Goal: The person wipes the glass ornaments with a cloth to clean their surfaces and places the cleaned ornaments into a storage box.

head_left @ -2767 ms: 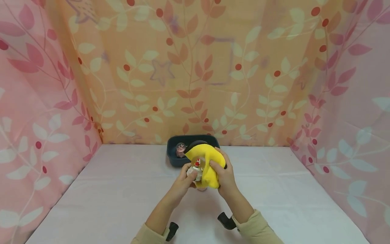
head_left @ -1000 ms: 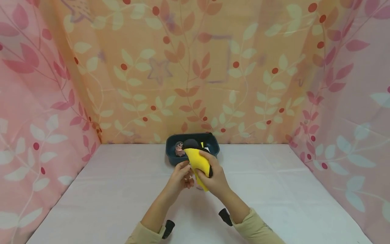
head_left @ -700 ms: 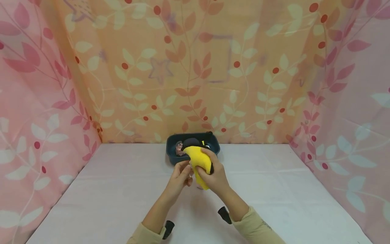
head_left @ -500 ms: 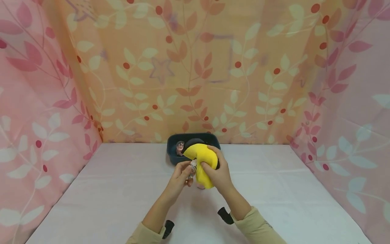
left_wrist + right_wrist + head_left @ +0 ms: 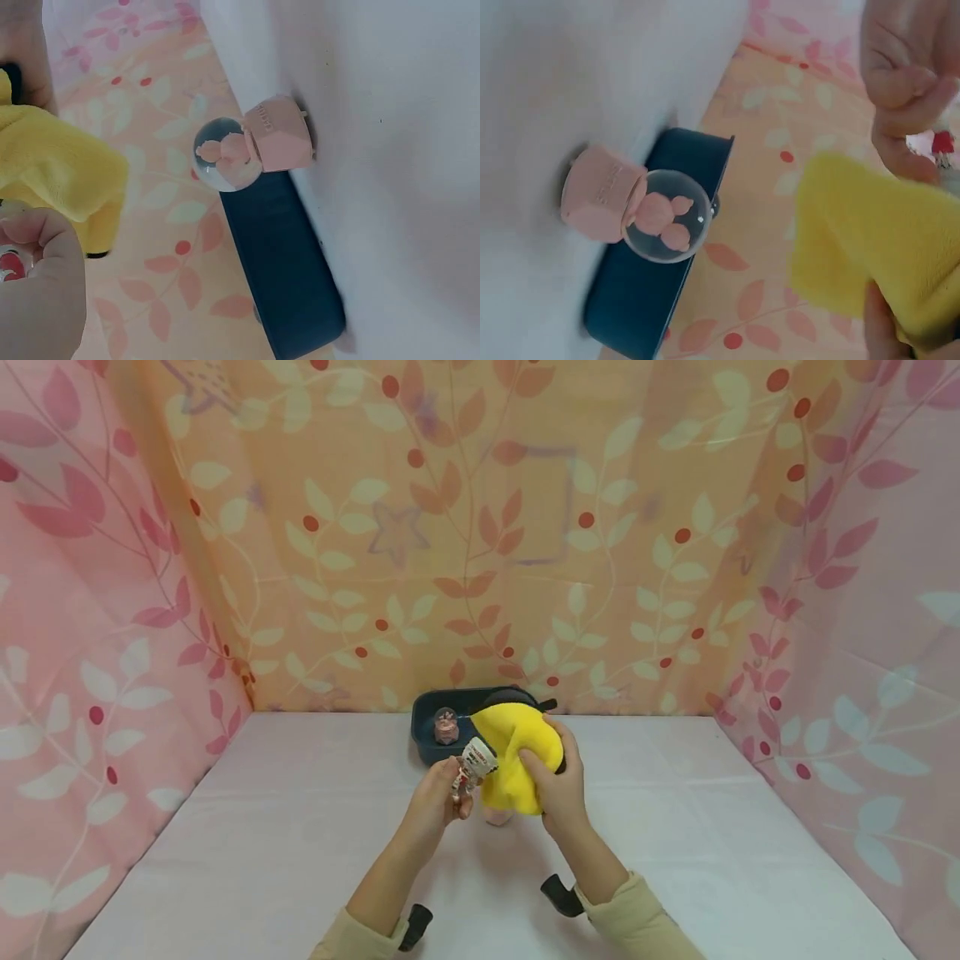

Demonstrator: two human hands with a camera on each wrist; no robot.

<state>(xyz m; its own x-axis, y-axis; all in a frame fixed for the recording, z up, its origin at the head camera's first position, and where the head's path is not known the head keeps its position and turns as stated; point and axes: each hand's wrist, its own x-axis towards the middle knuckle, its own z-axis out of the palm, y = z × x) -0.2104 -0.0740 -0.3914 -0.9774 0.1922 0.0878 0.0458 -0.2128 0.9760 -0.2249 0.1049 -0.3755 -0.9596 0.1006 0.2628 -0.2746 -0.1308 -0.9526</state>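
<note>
My left hand (image 5: 433, 797) grips a small snow globe (image 5: 478, 758) with a white lettered base, tilted so that the base points up. A bit of red shows through its glass in the wrist views. My right hand (image 5: 561, 781) holds a soft yellow cloth (image 5: 517, 747) with black edging, folded and bunched beside the globe's base. Whether cloth and base touch, I cannot tell. A pink snow globe (image 5: 604, 195) stands upright on the table beyond the hands, mostly hidden in the head view.
Behind the hands is a dark blue tray (image 5: 426, 750) holding another pink snow globe (image 5: 446, 727). A black piece (image 5: 550, 704) shows above the cloth at the tray's right; what it belongs to is unclear. Leaf-patterned curtains (image 5: 480, 543) enclose the white table (image 5: 262, 843).
The white-based globe was upright at first, then hidden behind the cloth; now its base is turned up and in sight. My right hand with the cloth has shifted right, away from my left hand.
</note>
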